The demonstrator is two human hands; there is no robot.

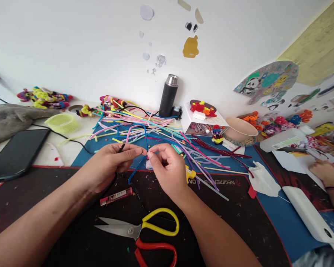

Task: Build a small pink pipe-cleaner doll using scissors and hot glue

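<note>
- Many loose pipe cleaners [156, 125] lie spread behind the hands, apparently unused.
- Two hands: left hand [108, 162] and right hand [170, 171] both pinch narrowly, fingertips almost meeting.
- One pair of scissors [130, 230] lies in front, blades parted.
- Several colourful figures [51, 98] near the wall look finished.
- One bent blue pipe cleaner [146, 139] passes at the fingertips, seemingly barely shaped; which hand grips it, I cannot tell.
</note>
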